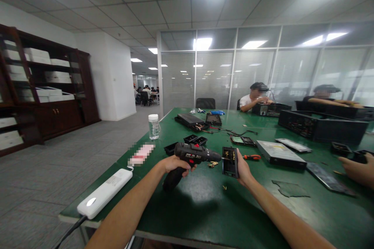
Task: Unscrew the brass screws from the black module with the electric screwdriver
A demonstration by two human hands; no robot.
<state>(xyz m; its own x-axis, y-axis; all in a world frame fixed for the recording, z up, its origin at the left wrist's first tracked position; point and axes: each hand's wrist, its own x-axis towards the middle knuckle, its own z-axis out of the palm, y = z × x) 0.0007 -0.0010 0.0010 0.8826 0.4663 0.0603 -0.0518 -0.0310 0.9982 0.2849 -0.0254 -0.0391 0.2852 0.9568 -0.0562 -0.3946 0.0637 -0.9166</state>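
Note:
My left hand [177, 164] is wrapped round the grip of a black cordless drill [189, 152] with red accents. The drill points right, and its bit reaches into a small black plastic housing [230, 166] with brass-coloured parts inside. That housing stands upright above the table, its open side facing the drill, in the grasp of my right hand [243, 169]. Small brass pieces [212, 164] lie on the table behind the drill's tip, and a few more brass bits [224, 188] are nearer to me. Black plastic trays [195, 139] sit behind the drill. Whether the bit touches a screw is too small to tell.
On the green table [181, 214] are a white power strip [105, 192], a clear bottle [154, 127], an orange screwdriver [251, 157], a metal drive [280, 155] and a dark broken sheet [290, 188]. Another person's hand [358, 169] is at right; two people sit behind computer cases [323, 126].

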